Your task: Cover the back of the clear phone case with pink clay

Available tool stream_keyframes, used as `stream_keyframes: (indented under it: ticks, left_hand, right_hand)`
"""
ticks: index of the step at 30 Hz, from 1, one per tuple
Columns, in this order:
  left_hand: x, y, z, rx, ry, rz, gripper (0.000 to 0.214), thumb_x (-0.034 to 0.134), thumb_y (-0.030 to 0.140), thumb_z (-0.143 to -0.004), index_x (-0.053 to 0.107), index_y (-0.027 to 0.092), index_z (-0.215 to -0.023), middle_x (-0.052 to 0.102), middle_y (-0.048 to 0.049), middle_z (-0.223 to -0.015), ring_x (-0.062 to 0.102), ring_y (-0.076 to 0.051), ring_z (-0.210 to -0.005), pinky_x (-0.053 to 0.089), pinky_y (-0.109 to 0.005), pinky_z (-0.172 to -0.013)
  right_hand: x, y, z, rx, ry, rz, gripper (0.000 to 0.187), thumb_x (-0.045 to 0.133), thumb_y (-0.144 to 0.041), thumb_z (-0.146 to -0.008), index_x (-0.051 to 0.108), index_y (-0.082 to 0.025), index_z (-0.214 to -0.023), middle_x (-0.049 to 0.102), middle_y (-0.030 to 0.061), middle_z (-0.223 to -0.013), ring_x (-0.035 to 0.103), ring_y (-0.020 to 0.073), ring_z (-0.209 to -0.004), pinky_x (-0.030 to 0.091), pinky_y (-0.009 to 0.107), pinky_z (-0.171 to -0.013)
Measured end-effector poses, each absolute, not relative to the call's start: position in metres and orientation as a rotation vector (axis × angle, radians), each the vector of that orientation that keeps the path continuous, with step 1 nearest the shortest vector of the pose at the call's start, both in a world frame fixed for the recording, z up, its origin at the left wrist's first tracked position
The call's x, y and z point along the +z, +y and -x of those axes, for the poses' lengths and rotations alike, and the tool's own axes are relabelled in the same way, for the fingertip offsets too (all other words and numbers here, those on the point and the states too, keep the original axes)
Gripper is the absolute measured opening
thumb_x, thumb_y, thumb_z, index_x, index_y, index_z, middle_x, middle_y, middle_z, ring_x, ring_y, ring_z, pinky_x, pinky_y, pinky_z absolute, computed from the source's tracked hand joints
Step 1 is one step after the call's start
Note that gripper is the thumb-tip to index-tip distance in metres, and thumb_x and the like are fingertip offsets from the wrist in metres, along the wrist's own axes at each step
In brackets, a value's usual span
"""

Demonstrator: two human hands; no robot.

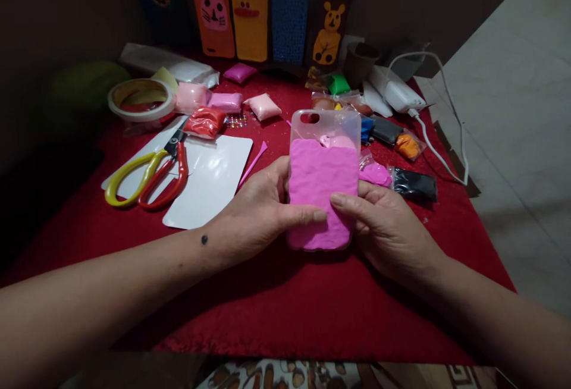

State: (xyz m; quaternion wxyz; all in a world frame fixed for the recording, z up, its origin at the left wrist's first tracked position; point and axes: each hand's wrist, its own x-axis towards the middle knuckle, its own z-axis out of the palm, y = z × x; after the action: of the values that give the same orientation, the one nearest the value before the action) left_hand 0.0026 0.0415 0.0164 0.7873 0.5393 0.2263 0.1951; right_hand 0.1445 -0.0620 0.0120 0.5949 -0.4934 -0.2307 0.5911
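Both hands hold a clear phone case [328, 126] over the red cloth [267, 306]. Pink clay [319, 190] covers the lower two thirds of the case. My left hand [259, 207] grips the case's left edge, its thumb pressed on the clay. My right hand [388, 231] cups the right edge, thumb also lying on the clay, so the two thumb tips almost meet. The case's top strip with the camera hole is bare, with a small lump of lighter pink clay under it.
Scissors [151, 175] with yellow and red handles lie on white sheets [209, 187] at left. A tape roll [140, 100], clay packets [263, 106], a pink tool [254, 163], a black packet [414, 185] and a white charger [399, 94] surround the case. Decorated cases [247, 8] lean against the back.
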Motion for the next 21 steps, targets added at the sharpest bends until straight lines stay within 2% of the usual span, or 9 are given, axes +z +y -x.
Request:
stream_keyframes:
  ticks: [3,7,12,16,21]
  left_hand:
    - [0.0159,0.0408,-0.0033,0.356,0.513,-1.097,0.063,0.084,0.008,-0.062,0.054,0.015,-0.118,0.073,-0.0087,-0.109,0.07,-0.025,-0.097,0.056,-0.031,-0.077]
    - [0.0184,0.0392,-0.0039,0.336,0.54,-1.067,0.059,0.081,0.003,-0.063,0.054,0.014,-0.114,0.074,-0.0061,-0.101,0.071,-0.02,-0.087,0.056,-0.028,-0.074]
    - [0.0181,0.0407,-0.0017,0.387,0.506,-1.07,0.057,0.08,0.004,-0.065,0.055,0.016,-0.115,0.074,-0.006,-0.105,0.071,-0.02,-0.089,0.057,-0.028,-0.075]
    - [0.0152,0.0443,-0.0011,0.376,0.481,-1.074,0.061,0.081,0.004,-0.065,0.054,0.015,-0.119,0.074,-0.0066,-0.105,0.071,-0.021,-0.091,0.058,-0.029,-0.077]
    - [0.0147,0.043,-0.0031,0.384,0.431,-1.078,0.056,0.08,0.0,-0.065,0.053,0.015,-0.111,0.075,-0.0054,-0.103,0.072,-0.019,-0.089,0.058,-0.026,-0.075]
  right_hand:
    - [0.0111,-0.0606,-0.1442,1.341,-0.507,1.131,0.023,0.083,-0.03,-0.071,0.077,-0.023,-0.092,0.079,0.0051,-0.093,0.072,0.0258,-0.089,0.058,0.04,-0.082]
    - [0.0135,-0.0599,-0.1438,1.353,-0.496,1.081,0.021,0.081,-0.028,-0.072,0.078,-0.022,-0.092,0.079,0.0058,-0.097,0.071,0.0273,-0.097,0.057,0.041,-0.085]
    - [0.0115,-0.0627,-0.1484,1.409,-0.589,1.094,0.026,0.079,-0.023,-0.075,0.078,-0.022,-0.101,0.079,0.0047,-0.103,0.072,0.0238,-0.096,0.054,0.038,-0.092]
    - [0.005,-0.0653,-0.1525,1.383,-0.655,1.14,0.03,0.076,-0.019,-0.08,0.076,-0.021,-0.109,0.078,0.0045,-0.105,0.071,0.021,-0.091,0.054,0.035,-0.088]
    - [0.006,-0.0659,-0.151,1.379,-0.624,1.151,0.025,0.079,-0.02,-0.077,0.077,-0.022,-0.101,0.079,0.0039,-0.1,0.071,0.0199,-0.086,0.055,0.032,-0.081]
